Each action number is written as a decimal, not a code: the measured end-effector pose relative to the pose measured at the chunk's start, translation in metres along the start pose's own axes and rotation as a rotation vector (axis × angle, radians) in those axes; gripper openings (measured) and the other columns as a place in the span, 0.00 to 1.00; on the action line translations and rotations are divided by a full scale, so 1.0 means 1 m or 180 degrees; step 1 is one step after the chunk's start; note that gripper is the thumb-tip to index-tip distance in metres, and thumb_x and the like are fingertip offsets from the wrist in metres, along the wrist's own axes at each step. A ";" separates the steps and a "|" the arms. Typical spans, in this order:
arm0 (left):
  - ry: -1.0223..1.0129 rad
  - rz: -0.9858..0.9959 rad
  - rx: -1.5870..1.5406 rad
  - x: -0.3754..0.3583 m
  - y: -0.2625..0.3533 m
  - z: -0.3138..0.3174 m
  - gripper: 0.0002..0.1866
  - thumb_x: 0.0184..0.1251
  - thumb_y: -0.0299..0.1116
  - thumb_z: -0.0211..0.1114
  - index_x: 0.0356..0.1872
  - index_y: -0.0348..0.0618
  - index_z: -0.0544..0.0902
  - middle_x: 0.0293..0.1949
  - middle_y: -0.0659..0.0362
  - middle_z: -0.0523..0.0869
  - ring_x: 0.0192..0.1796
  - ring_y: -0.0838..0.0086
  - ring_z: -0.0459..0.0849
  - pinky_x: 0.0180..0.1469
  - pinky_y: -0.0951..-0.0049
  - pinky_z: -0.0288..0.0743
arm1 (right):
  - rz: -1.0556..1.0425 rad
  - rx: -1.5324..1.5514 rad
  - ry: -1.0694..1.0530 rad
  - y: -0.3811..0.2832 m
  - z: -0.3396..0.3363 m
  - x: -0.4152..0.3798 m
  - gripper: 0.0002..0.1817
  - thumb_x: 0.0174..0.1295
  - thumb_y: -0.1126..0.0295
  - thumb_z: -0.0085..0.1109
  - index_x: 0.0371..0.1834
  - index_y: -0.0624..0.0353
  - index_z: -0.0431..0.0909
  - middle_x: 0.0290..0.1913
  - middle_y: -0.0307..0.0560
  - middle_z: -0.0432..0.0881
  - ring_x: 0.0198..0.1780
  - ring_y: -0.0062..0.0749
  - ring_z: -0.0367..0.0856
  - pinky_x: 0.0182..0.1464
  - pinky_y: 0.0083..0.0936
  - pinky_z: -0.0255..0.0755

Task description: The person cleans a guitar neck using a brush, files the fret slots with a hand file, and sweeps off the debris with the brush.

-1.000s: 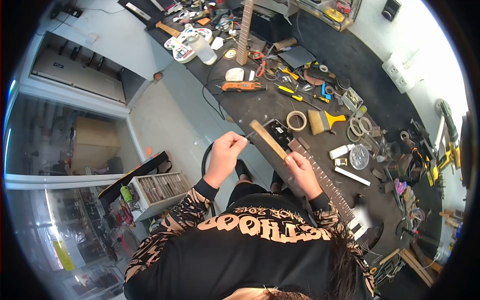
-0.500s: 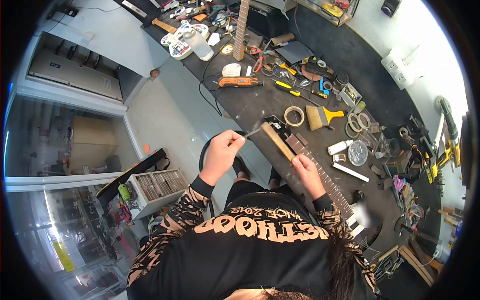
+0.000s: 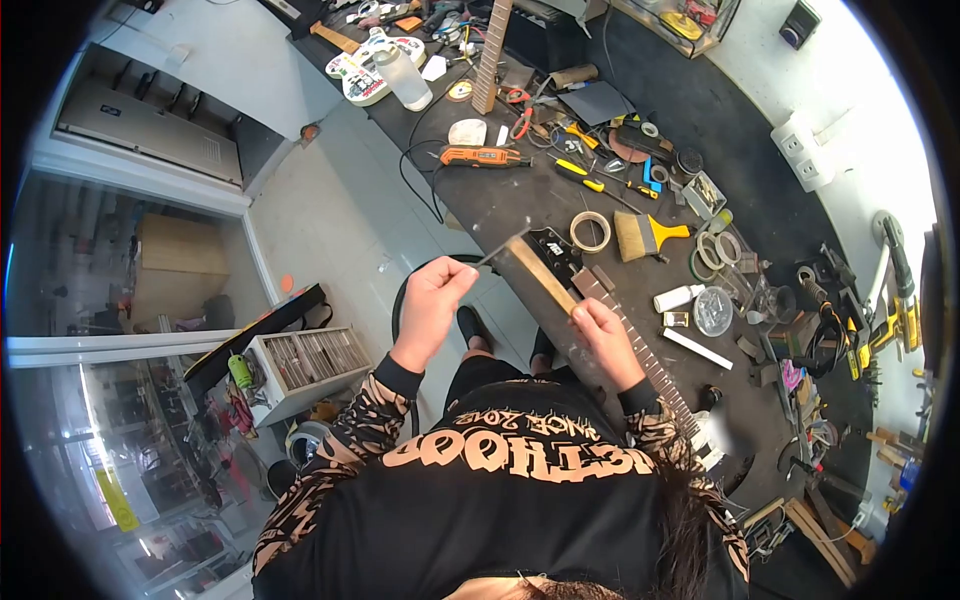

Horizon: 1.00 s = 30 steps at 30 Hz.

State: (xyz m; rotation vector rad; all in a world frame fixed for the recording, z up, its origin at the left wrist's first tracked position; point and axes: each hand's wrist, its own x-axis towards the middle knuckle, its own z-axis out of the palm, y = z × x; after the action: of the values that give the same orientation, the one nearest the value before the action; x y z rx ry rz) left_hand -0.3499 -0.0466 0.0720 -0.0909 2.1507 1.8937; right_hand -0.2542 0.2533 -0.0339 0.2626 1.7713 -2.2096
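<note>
Between thumb and fingers, my left hand [image 3: 432, 308] pinches a thin dark strip [image 3: 497, 250], whose exact kind I cannot make out. Its far end meets or passes close by the upper end of a flat wooden stick [image 3: 542, 277]. That stick is gripped at its lower end by my right hand [image 3: 607, 343], thumb on top. Under and beside the stick lies a guitar with a black headstock [image 3: 553, 247] and a long fretted neck [image 3: 640, 362]. My right forearm covers part of the neck.
Above the headstock are a tape roll [image 3: 590, 231] and a wide yellow-handled brush [image 3: 648, 235]. An orange rotary tool [image 3: 485, 157] lies further back among screwdrivers and pliers. To the right stand a white bottle [image 3: 678, 297] and a clear round container [image 3: 712, 311].
Both hands have shifted slightly left, with the strip and the wooden stick still held. The stick's upper end now sits a little higher and further left, showing more of the headstock.
</note>
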 end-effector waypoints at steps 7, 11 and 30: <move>0.0157 0.0523 0.0767 0.002 -0.001 -0.004 0.11 0.87 0.33 0.70 0.42 0.37 0.87 0.31 0.71 0.81 0.34 0.88 0.73 0.37 0.78 0.67 | 0.0064 0.0304 0.0138 -0.018 -0.015 -0.012 0.17 0.90 0.55 0.59 0.45 0.56 0.82 0.30 0.25 0.71 0.30 0.10 0.65 0.32 0.18 0.59; -0.0197 0.0654 0.0873 -0.010 0.005 0.014 0.09 0.85 0.31 0.71 0.43 0.35 0.87 0.33 0.70 0.84 0.37 0.86 0.77 0.40 0.78 0.72 | -0.0212 0.0154 -0.0142 -0.048 0.014 0.007 0.17 0.90 0.55 0.59 0.46 0.56 0.80 0.30 0.25 0.70 0.30 0.11 0.64 0.32 0.17 0.58; -0.0084 0.2008 0.2139 0.019 0.022 0.041 0.05 0.77 0.27 0.76 0.47 0.38 0.89 0.36 0.54 0.90 0.32 0.62 0.86 0.37 0.64 0.77 | -0.0158 0.0118 0.0176 -0.062 0.022 0.001 0.15 0.91 0.57 0.59 0.46 0.55 0.81 0.30 0.26 0.72 0.30 0.10 0.67 0.32 0.17 0.61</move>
State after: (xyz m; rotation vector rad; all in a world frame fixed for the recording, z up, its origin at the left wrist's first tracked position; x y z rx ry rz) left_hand -0.3667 -0.0006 0.0838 0.8175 2.8873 1.2621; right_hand -0.2749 0.2437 0.0279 0.2936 1.7852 -2.2924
